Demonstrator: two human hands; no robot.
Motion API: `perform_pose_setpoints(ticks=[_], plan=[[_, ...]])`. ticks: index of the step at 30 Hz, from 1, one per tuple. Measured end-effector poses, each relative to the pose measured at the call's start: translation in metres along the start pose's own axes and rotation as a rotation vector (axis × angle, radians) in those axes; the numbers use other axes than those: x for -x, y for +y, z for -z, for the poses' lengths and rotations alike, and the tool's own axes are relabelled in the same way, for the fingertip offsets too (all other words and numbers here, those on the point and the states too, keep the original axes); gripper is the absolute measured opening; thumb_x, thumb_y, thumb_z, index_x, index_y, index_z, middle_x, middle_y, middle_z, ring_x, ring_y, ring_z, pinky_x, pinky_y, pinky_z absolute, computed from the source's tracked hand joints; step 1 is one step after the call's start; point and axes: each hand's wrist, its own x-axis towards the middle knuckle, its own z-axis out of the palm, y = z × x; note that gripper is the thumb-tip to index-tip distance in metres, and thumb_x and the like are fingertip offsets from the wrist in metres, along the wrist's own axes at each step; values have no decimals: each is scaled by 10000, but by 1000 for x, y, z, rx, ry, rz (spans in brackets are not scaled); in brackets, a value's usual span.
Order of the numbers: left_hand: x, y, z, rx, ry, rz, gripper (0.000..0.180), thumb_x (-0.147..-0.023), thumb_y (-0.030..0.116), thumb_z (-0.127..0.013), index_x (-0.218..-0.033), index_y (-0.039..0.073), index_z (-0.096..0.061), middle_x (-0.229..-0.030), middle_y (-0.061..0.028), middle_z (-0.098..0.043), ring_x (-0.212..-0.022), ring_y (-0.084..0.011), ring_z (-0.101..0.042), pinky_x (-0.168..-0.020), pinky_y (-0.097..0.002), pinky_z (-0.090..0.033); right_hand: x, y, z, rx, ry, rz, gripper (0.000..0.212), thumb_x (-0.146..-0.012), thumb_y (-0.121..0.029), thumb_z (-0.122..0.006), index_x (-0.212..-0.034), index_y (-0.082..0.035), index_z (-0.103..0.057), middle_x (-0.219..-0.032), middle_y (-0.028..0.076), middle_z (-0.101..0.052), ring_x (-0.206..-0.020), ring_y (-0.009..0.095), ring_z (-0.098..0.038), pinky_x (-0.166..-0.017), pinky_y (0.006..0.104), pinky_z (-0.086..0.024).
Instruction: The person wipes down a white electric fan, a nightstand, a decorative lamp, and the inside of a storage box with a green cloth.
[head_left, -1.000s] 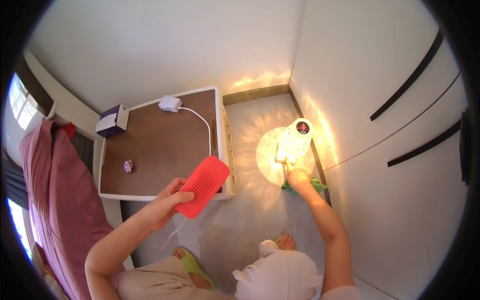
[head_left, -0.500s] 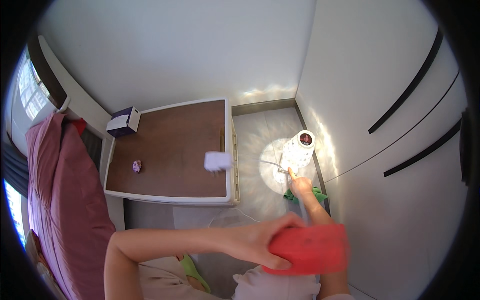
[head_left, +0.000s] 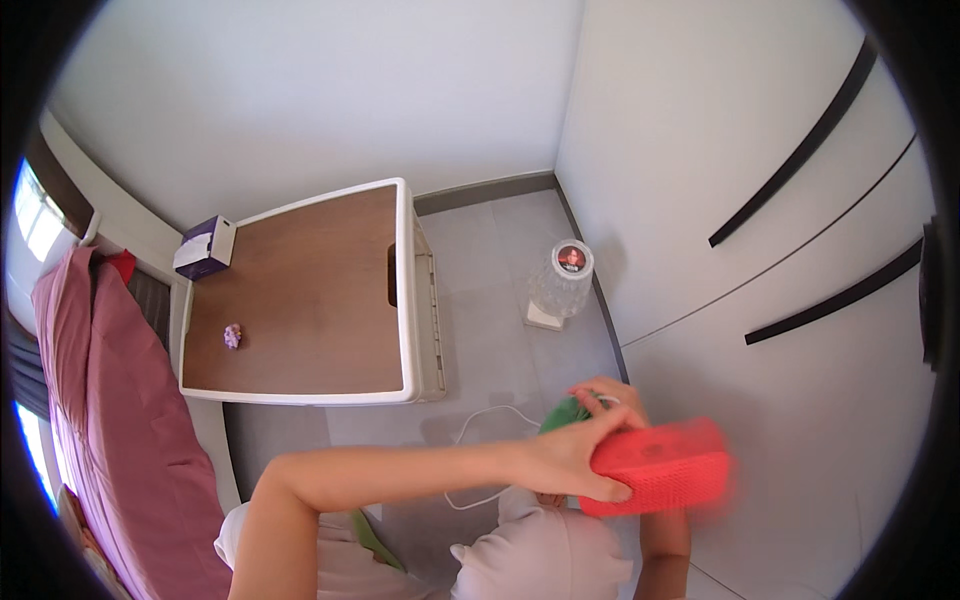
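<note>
My left hand (head_left: 568, 462) reaches across my body to the lower right and grips a red textured rectangular block (head_left: 662, 466) close to the white wall. Just above it, my right hand (head_left: 606, 391) is curled low over the floor beside a green object (head_left: 562, 412). My left hand partly hides it. A white cable (head_left: 470, 432) loops over the grey floor toward that hand; whether the fingers hold its end is unclear. A clear ribbed lamp (head_left: 560, 282) stands unlit on the floor by the wall.
A white-framed table with a brown top (head_left: 300, 300) stands at left. It carries a purple-and-white box (head_left: 204, 247) at its far corner and a small pink object (head_left: 232, 336). A pink bedcover (head_left: 90, 400) lies along the left edge. White wall panels with black strips are at right.
The lamp's glow has gone out. The white plug and cable left the tabletop, and a cable now lies on the floor. My left hand carried the red block from the table to the right.
</note>
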Motion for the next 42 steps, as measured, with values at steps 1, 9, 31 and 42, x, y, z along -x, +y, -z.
perform_pose_setpoints(ticks=[1, 9, 31, 42], plan=[[1, -1, 10, -35, 24, 37, 700, -806, 301, -727, -1346, 61, -352, -1216, -130, -509, -1141, -225, -518, -979, -360, -441, 4, 9, 4, 84, 52, -73, 243, -906, -187, -668, -1107, -53, -646, -887, 157, -665, -800, 320, -652, -690, 381, -502], [23, -153, 67, -576, 352, 112, 686, -686, 271, -786, -1234, 28, -452, -1119, -192, -580, -1044, -335, -590, -886, -420, -498, 11, 15, 15, 508, 165, -224, 204, -863, -150, -677, -1056, -84, -687, -928, 139, -670, -845, 369, -641, -727, 446, -508], [297, -13, 128, -1287, 976, -38, 157, -841, 208, -685, -948, 95, -671, -896, -95, -669, -818, -296, -660, -708, -412, -542, -163, -211, -83, 208, -344, 240, 428, -920, -251, -639, -1318, -107, -579, -796, 177, -669, -685, 352, -638, -665, 413, -492], [456, -33, 344, -1460, 1295, 868, 1082, -634, 49, -753, -1558, 188, -207, -1555, -149, -289, -1431, -368, -293, -1144, -527, -297, -258, -318, -287, 734, -687, 683, 461, -926, -216, -568, -1343, -34, -498, -800, 178, -701, -800, 342, -705, -701, 433, -560]])
